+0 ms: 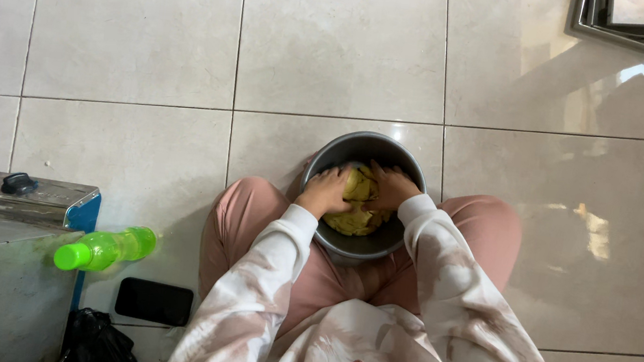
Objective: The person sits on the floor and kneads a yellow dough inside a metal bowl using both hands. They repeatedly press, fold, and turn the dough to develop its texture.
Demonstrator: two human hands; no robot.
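While curled closed, both hands' grip presses yellow dough (358, 203) inside the bowl (369, 147).

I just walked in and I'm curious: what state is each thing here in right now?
Left hand: pressed on the dough, fingers curled.
Right hand: pressed on the dough, beside the left.
Dough: yellow lump inside the bowl.
Bowl: upright on the floor, between the knees.
Bottle: green, lying on its side, capped.
Phone: flat on the floor, screen dark.
Trays: stacked on the floor.
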